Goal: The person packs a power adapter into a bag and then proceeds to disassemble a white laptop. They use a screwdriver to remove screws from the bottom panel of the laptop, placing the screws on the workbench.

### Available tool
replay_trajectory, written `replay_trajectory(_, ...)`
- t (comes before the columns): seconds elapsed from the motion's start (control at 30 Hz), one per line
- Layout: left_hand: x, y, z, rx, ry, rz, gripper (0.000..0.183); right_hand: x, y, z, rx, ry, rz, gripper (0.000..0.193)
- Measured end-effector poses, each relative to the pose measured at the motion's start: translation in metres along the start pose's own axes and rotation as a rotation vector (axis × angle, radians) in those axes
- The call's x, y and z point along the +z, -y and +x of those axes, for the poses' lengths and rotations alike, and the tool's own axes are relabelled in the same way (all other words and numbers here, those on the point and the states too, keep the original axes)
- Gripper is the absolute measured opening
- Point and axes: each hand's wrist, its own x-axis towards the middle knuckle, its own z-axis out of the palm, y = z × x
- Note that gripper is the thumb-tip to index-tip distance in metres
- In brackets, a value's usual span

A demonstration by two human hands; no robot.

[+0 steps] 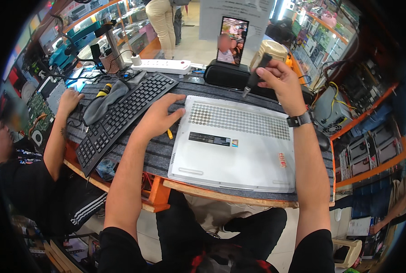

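Observation:
A silver laptop lies bottom side up on the bench, its vent grille toward the far side. In my right hand, raised above the laptop's far right corner, is a black screwdriver with a thick handle and a metal tip pointing down. My left hand is open, fingers spread, with the fingertips at the laptop's far left corner. Just left of that hand lies a black keyboard, set at a slant.
Behind the laptop, a phone stands upright by a black speaker. A white power strip sits farther left. A co-worker's hand rests left of a grey cloth. A small yellow piece lies beside the laptop.

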Motion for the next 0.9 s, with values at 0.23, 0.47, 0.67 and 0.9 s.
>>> replay_trajectory(0.23,0.006,0.007,-0.006,-0.021,0.091,-0.030,0.064,0.113,-0.016,0.028,-0.260,0.083,-0.252,0.056)
replay_trajectory(0.47,0.009,0.018,-0.003,-0.003,0.129,-0.023,0.061,0.140,-0.028,0.031,-0.284,0.081,-0.285,0.052)
replay_trajectory(0.67,-0.017,0.005,-0.003,0.072,0.095,-0.146,0.038,0.119,0.027,-0.033,-0.245,0.195,-0.259,0.052)
replay_trajectory(0.9,-0.005,0.001,-0.017,0.043,0.360,0.052,0.090,-0.029,0.058,-0.111,-0.177,-0.266,-0.427,0.053)
